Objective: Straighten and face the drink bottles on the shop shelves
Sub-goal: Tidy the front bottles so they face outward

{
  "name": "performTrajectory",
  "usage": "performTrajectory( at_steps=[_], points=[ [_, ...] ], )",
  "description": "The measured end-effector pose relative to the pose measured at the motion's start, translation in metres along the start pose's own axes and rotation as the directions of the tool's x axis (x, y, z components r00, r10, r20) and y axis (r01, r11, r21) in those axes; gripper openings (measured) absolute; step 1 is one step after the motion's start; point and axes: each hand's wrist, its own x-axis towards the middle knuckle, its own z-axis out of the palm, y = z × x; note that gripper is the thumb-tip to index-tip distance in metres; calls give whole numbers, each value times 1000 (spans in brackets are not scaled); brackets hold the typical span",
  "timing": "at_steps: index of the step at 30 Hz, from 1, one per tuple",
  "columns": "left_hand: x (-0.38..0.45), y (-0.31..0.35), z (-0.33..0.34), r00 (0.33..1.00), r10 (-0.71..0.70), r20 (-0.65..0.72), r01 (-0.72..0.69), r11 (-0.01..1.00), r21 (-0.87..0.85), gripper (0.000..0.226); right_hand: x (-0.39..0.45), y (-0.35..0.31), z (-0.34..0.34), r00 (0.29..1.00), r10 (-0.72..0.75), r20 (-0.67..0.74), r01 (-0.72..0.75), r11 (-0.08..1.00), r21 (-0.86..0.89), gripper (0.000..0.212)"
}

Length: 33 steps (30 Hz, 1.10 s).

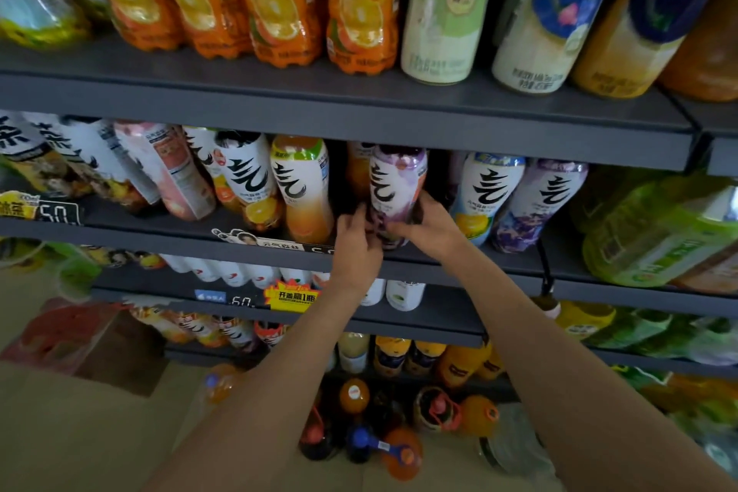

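Note:
A purple-and-white grape drink bottle stands upright at the front of the second shelf, label facing me. My left hand grips its lower left side and my right hand grips its lower right side; the bottle's base is hidden behind my fingers. To its left stand an orange bottle and a tilted white bottle. On its right are a lemon bottle and another purple bottle, both leaning.
The top shelf holds orange vitamin C bottles and a tall green bottle. Large green jugs sit on the right. Lower shelves carry more drinks, and big bottles stand on the floor below my arms.

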Motion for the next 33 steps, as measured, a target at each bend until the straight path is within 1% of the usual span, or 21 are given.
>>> performTrajectory(
  at_steps=[2, 4, 6, 7, 8, 9, 10, 12, 13, 14, 15, 17, 20, 22, 24, 26, 29, 33],
  points=[
    [2, 0, 9, 999, 7, 33, -7, 1000, 1, 53, -2, 6, -3, 994, 6, -105, -10, 999, -36, 57],
    [4, 2, 15, 1000, -20, 1, 20, 1000, -18, 47, -7, 9, -3, 980, -22, -198, -2, 993, -122, 48],
    [7, 3, 16, 1000, -24, 14, 25, 998, -50, 44, -15, 14, 0, 958, -98, -269, 48, 981, -189, 38],
    [10, 2, 15, 999, -22, 46, 26, 996, -84, 47, -20, 16, 1, 938, -140, -316, 74, 975, -212, 32],
    [12, 2, 14, 995, -26, 97, 39, 991, -130, 53, -27, 18, 1, 912, -171, -374, 92, 971, -220, 26],
    [14, 3, 14, 989, -30, 147, 56, 983, -176, 61, -35, 22, -1, 874, -172, -454, 86, 975, -205, 21],
    [16, 4, 15, 982, -34, 184, 73, 975, -210, 69, -42, 25, -5, 825, -142, -547, 59, 984, -166, 19],
    [18, 6, 20, 984, -36, 176, 72, 976, -205, 77, -54, 31, -16, 718, -73, -692, 16, 996, -87, 27],
    [19, 7, 22, 989, -29, 142, 54, 983, -174, 77, -58, 32, -20, 695, -58, -717, 0, 997, -82, 34],
    [20, 10, 25, 994, -18, 107, 33, 990, -135, 74, -58, 33, -25, 699, -48, -714, -28, 995, -95, 43],
    [19, 11, 26, 997, -11, 79, 19, 995, -98, 72, -56, 31, -26, 719, -31, -694, -67, 991, -114, 50],
    [17, 13, 31, 999, -11, 37, 13, 998, -59, 71, -47, 24, -26, 748, 32, -663, -156, 979, -129, 58],
    [13, 14, 37, 999, -6, -42, 5, 999, -37, 71, -35, 10, -24, 744, 150, -651, -262, 962, -77, 58],
    [12, 17, 40, 995, -12, -98, 10, 1000, -26, 69, -30, 7, -26, 743, 173, -647, -286, 955, -74, 55],
    [12, 19, 42, 991, -21, -132, 20, 1000, -14, 66, -33, 10, -30, 750, 151, -644, -271, 958, -91, 55],
    [14, 20, 44, 989, -17, -147, 16, 1000, -7, 65, -44, 19, -34, 761, 92, -642, -229, 964, -133, 57],
    [18, 26, 48, 993, 17, -118, -17, 1000, 6, 61, -62, 34, -40, 762, 3, -647, -151, 973, -174, 56],
    [21, 36, 65, 997, 52, -59, -53, 998, -15, 54, -73, 43, -48, 786, -51, -616, -90, 976, -197, 55]
  ],
)
